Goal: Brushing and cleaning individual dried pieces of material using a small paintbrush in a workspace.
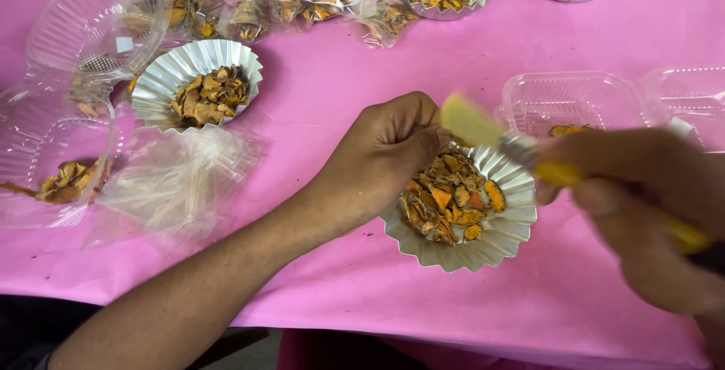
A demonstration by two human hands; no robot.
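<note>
The pleated silver foil cup (495,245), filled with dried orange-brown root slices (447,202), is seen on the pink-covered surface (317,106), towards its near edge and right of centre. The left hand (389,147) is curled into a loose fist at the cup's far-left rim, fingers pressed together; whether anything is pinched inside cannot be told. The right hand (649,211), blurred, is closed around the yellow handle of a flat brush (521,149). The brush's long axis is noted running from the right hand up and leftwards, its pale bristle end lying over the cup's far rim, just beside the left knuckles. The cup thus lies between both hands, directly below the brush tip. A second filled foil cup (198,89) and clear plastic clamshell boxes (563,102) are recorded further back.
</note>
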